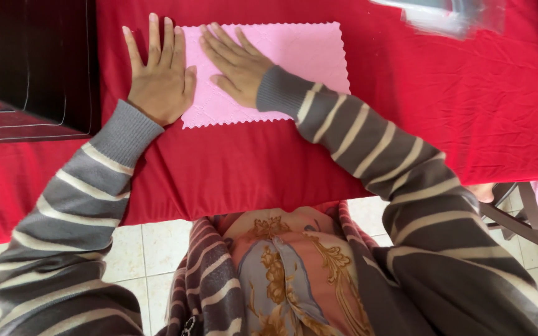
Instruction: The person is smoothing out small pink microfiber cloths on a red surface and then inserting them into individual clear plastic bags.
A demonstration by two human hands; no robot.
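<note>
Cloth (pixel 294 56), pink and scallop-edged, looks thin, light and limp: your left hand (pixel 160 78) and right hand (pixel 238 65) press it with flat, spread fingers, holding nothing; pinch its corners.

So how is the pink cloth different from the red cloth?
The pink cloth is small with zigzag edges; the red cloth is big and covers the table. The pink cloth lies smooth and flat; the red cloth is wrinkled. Both hands press the pink cloth, which lies on the red one.
</note>
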